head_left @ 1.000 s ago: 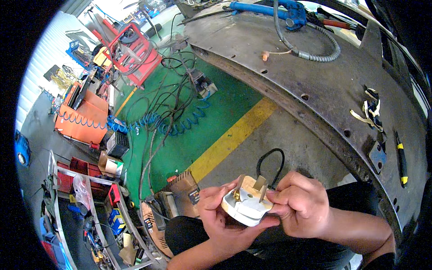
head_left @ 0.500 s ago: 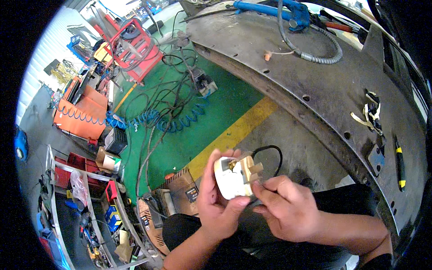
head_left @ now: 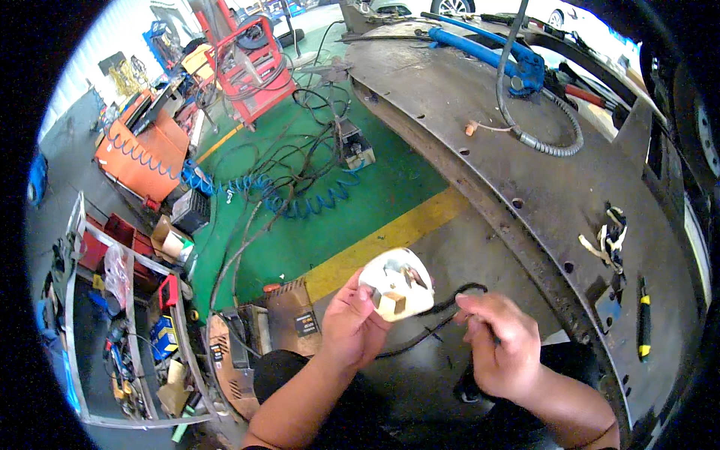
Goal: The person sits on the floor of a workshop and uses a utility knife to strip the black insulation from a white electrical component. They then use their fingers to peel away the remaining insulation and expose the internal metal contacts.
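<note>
A white electrical plug housing [head_left: 416, 300], its hollow inside with metal and tan parts facing up, is held by my left hand [head_left: 351, 319]. The thumb presses on its near-left rim and the fingers support it from below. My right hand [head_left: 506, 337] is apart from the housing, on its right. Its thumb and forefinger are pinched together, and whatever sits between them is too small or hidden to make out. A black cable [head_left: 412, 343] curves behind and below both hands; whether it joins the plug is not visible.
On the right stands a large metal bench [head_left: 480, 127] carrying a blue hydraulic tool [head_left: 472, 52], stripped cable scraps [head_left: 609, 240] and a black-and-yellow knife [head_left: 644, 322]. A tool cart [head_left: 142, 300] is at lower left. Tangled hoses [head_left: 292, 176] cover the green floor. A cardboard box [head_left: 289, 315] lies near my knees.
My right hand has come away from the plug and moved right. The left hand has tilted the housing so its inside faces up; the prongs no longer show. The view has shifted.
</note>
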Available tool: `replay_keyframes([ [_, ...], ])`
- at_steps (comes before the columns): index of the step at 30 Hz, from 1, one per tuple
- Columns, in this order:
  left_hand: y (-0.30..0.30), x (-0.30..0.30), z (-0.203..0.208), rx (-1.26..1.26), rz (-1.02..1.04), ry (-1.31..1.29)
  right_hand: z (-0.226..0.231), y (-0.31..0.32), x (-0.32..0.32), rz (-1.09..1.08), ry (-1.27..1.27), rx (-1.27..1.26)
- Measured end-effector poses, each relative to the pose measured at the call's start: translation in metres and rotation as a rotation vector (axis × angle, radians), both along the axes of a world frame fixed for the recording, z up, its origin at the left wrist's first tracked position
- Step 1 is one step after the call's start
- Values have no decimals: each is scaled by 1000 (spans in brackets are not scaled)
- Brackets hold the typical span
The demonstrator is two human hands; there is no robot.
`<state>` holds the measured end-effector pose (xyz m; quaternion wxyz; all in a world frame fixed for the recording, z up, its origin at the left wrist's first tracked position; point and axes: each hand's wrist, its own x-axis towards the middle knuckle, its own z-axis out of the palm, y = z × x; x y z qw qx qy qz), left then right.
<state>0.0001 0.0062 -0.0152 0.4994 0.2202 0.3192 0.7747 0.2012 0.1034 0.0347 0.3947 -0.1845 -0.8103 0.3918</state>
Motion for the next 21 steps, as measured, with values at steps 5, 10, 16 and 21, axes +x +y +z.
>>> replay_keyframes([
  [5,-5,13,3,-4,-188,-63,-8,22,6,71,-158,-184],
  [10,-5,16,21,-80,-233,-48,7,15,11,81,-127,-237],
  [16,-18,15,24,-33,-312,171,25,12,13,102,8,341],
  [21,-17,17,31,195,-300,407,31,4,12,111,89,468],
])
